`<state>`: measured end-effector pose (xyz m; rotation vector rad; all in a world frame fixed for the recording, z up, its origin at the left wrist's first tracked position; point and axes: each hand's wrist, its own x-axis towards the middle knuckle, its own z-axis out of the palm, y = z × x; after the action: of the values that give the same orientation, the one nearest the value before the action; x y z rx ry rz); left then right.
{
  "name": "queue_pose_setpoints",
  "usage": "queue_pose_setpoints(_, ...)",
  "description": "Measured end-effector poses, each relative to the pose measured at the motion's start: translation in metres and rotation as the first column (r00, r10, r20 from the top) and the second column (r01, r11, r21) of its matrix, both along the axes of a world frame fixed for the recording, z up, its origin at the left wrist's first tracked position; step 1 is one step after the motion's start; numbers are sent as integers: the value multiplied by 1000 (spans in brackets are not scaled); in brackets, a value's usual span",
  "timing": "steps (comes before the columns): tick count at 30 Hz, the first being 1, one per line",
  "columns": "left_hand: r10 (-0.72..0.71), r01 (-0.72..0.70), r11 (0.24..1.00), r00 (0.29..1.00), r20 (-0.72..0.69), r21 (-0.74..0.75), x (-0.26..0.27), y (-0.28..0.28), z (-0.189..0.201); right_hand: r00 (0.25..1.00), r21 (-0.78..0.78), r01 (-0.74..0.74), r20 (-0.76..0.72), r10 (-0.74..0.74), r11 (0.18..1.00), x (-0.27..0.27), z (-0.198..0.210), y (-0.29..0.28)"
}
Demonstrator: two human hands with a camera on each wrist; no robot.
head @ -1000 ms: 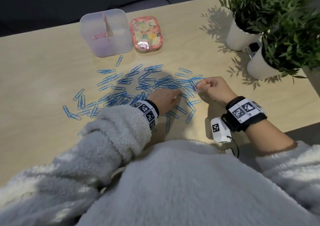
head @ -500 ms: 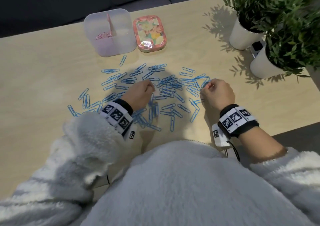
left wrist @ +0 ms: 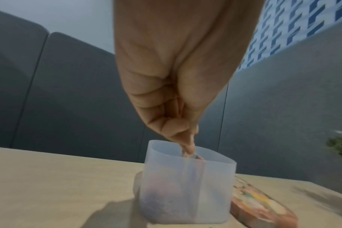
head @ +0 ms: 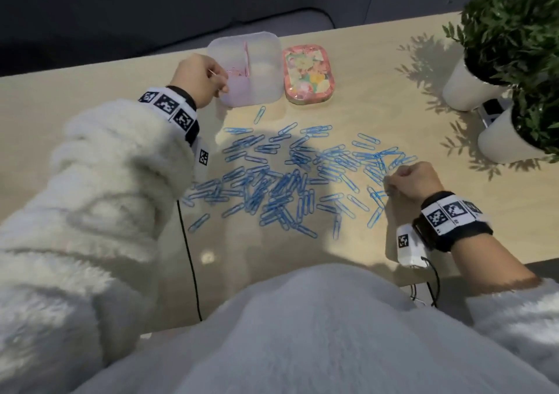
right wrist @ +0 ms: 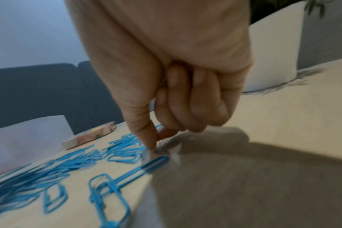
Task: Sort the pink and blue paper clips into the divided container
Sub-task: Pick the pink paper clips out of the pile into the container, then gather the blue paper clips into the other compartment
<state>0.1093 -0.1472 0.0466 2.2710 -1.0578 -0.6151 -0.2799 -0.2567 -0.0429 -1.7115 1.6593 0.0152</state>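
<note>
The frosted divided container [head: 263, 70] stands at the back of the table, with pink clips [head: 239, 73] in its left compartment. My left hand [head: 222, 83] hovers at that compartment's rim and pinches a thin pink paper clip [head: 213, 73]. In the left wrist view the pinched fingertips [left wrist: 188, 148] dip just inside the container [left wrist: 166, 185]. Blue paper clips [head: 281, 188] lie scattered across the middle of the table. At the pile's right edge my right hand [head: 388, 186] is curled. Its thumb and forefinger [right wrist: 155, 146] pinch a small pale clip against the table, hard to make out, beside blue clips [right wrist: 49, 169].
A flowered tin [head: 308, 73] lies right of the container. Two white plant pots [head: 465, 88] [head: 508, 139] stand at the far right. A black cable [head: 189, 254] runs off the near table edge. Bare wood lies to the left of the pile.
My left hand has left the middle of the pile and travelled back-left to the container's left compartment. The right hand stayed at the pile's right edge and lowered its fingertips to the table.
</note>
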Motion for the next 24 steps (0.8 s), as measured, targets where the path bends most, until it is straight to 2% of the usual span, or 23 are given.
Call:
queue_pose_setpoints(3,48,-46,998,996,72,-40,6,-17,-4,989,-34,-116,86,119,993,13,9,1)
queue_pose_setpoints(6,80,-71,995,990,117,-74,5,-32,-11,945,-15,-225,240,222,974,43,36,6)
queue_pose_setpoints(8,100,-91,993,986,130,-73,5,-40,-13,894,2,-267,373,247,964,72,57,7)
queue_pose_setpoints(11,43,-42,999,976,212,-10,4,-49,-17,815,2,-311,516,266,950,121,81,4)
queue_pose_setpoints(14,9,-13,1000,983,183,20,3,-48,-19,764,-5,-286,602,231,958,177,92,-2)
queue_pose_setpoints(16,52,-40,997,982,182,-66,4,-37,-19,747,55,-226,650,137,972,215,94,-6)
queue_pose_setpoints(19,135,-86,979,953,272,-185,3,1,-21,717,142,-199,696,45,970,268,91,-5)
queue_pose_setpoints(22,93,-82,995,960,265,-52,-3,54,-35,656,212,-181,754,-43,960,312,87,2)
queue_pose_setpoints(24,18,-25,999,985,174,39,-6,88,-50,655,155,-226,755,32,962,328,83,6)
